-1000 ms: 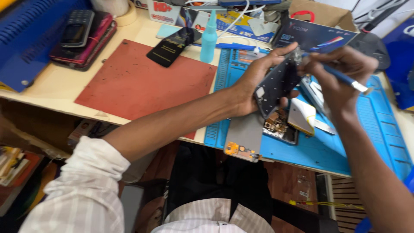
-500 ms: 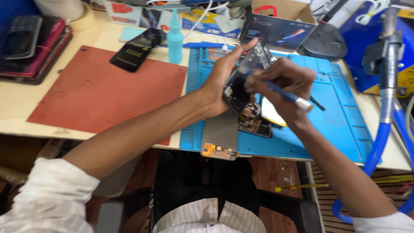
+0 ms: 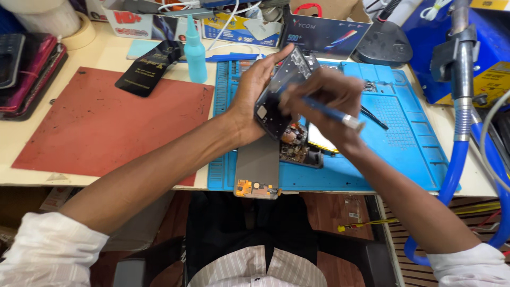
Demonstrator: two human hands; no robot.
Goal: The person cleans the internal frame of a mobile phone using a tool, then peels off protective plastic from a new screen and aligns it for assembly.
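Both hands work over one blue ribbed mat (image 3: 404, 143): the left hand (image 3: 255, 101) grips one dark flat phone frame (image 3: 281, 90), tilted. Against it, the right hand (image 3: 324, 101) pinches one thin blue metal-tipped tool (image 3: 332, 114). Just below the hands lies one opened phone (image 3: 297, 146) beside one grey rectangular panel (image 3: 257, 167).

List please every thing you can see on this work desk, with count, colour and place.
phone frame: 1, black, held up in left hand
screwdriver: 1, blue and silver, in right hand
opened phone: 1, dark, on blue mat under the hands
display panel: 1, grey, at mat's front edge
blue mat: 1, desk centre-right
red mat: 1, desk left
squeeze bottle: 1, light blue, behind mats
left hand: 1, gripping frame
right hand: 1, gripping screwdriver
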